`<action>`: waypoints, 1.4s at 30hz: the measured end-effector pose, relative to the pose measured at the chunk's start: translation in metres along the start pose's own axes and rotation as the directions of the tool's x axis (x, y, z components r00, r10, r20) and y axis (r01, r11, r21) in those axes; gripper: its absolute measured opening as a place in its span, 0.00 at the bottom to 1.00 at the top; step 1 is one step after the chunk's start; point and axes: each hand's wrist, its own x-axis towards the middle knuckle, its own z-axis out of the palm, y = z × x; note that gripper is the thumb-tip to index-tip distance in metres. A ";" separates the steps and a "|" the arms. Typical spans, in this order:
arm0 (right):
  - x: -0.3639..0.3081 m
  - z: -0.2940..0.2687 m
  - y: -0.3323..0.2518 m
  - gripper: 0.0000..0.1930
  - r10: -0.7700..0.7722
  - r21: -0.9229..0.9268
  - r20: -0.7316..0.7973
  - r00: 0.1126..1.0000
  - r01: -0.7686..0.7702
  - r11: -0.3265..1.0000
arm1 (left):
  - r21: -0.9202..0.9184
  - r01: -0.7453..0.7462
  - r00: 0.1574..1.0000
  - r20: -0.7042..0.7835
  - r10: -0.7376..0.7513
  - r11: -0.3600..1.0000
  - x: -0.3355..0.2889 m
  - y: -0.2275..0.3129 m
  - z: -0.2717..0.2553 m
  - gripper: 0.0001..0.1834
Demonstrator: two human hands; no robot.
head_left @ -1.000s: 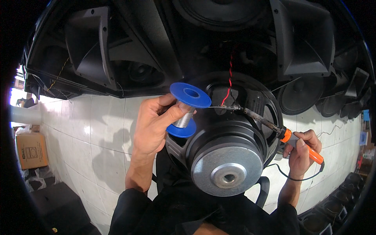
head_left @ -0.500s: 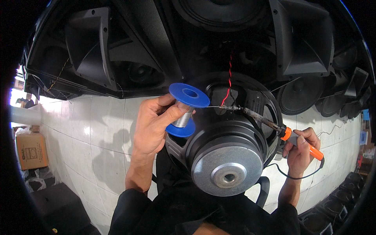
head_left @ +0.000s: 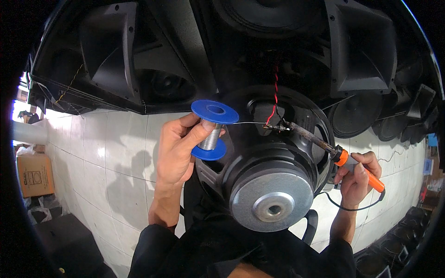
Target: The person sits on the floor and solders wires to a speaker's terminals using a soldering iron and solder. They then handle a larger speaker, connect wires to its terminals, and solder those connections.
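A blue spool of solder wire (head_left: pixel 211 135) is gripped in my left hand (head_left: pixel 178 148), thumb across the silvery windings. From it a thin strand runs right, its end near the speaker's terminal strip (head_left: pixel 278 127). My right hand (head_left: pixel 359 178) is closed around an orange-and-grey soldering iron (head_left: pixel 343 160), whose dark tip meets the right part of that strip. Twisted red and black wires (head_left: pixel 276 90) come down to the terminals from the dark cabinet. Below the strip, the loudspeaker driver (head_left: pixel 241 194) lies magnet-side up in front of my body.
Dark speaker cabinets with a left horn (head_left: pixel 111 51) and a right horn (head_left: pixel 364 46) stand across the far side. The iron's black cord (head_left: pixel 345 208) loops below my right hand. A cardboard box (head_left: pixel 36 175) sits on the tiled floor (head_left: pixel 125 194) at left.
My left hand and the solder spool have shifted slightly left, so a longer strand shows. The iron stays at the terminal strip, with my right hand nearly still.
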 end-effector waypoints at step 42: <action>0.018 0.020 -0.018 0.14 0.009 -0.155 0.182 0.983 0.020 0.988 | 0.023 0.021 0.999 0.023 -0.022 1.000 0.000 -0.015 -0.005 0.15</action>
